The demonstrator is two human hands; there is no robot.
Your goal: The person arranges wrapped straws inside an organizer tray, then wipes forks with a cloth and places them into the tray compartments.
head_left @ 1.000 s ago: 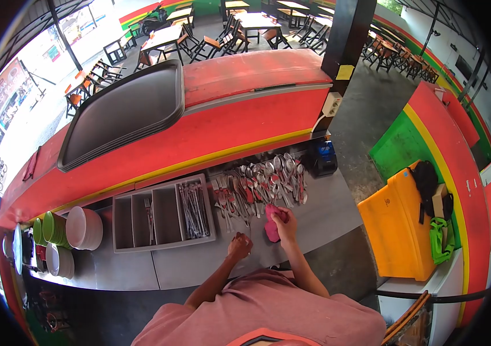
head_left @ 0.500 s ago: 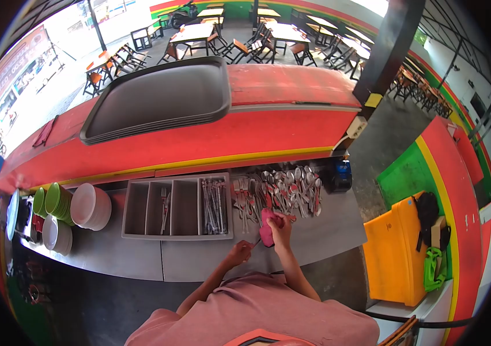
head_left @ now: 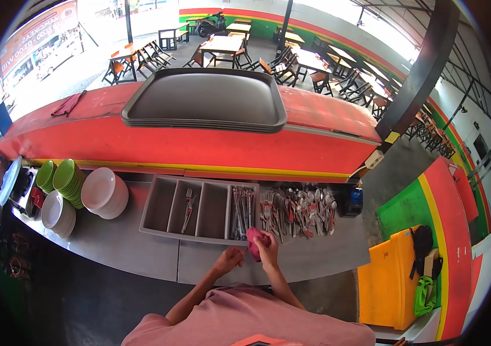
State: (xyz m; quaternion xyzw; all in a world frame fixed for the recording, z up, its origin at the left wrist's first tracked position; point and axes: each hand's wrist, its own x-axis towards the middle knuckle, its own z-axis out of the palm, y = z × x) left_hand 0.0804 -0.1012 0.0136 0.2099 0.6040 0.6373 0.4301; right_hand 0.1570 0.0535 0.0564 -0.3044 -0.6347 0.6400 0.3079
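Observation:
My right hand (head_left: 266, 249) is closed around a bunched pink cloth (head_left: 253, 242), just in front of the right end of a grey cutlery tray (head_left: 167, 233). Beside it, my left hand (head_left: 230, 260) is pinched on the end of a thin piece of cutlery whose other end goes into the cloth; its kind is hidden. Two or so forks (head_left: 189, 203) lie in one tray compartment, and slim, shiny cutlery (head_left: 242, 210) fills the rightmost. A loose pile of spoons and forks (head_left: 303, 210) spreads over the metal counter, right of the tray.
Stacks of white bowls (head_left: 105, 193) and green bowls (head_left: 68, 180) stand left on the counter (head_left: 211, 266). Dark serving trays (head_left: 205, 98) are stacked on the red ledge (head_left: 188, 147) behind. A blue-and-black object (head_left: 350, 200) sits at the right, and an orange bin (head_left: 386, 282) beyond the counter's end.
The view has turned, so the scene sits further right. Relative to the cutlery tray, both hands and the cloth have moved left, to the front of its right end.

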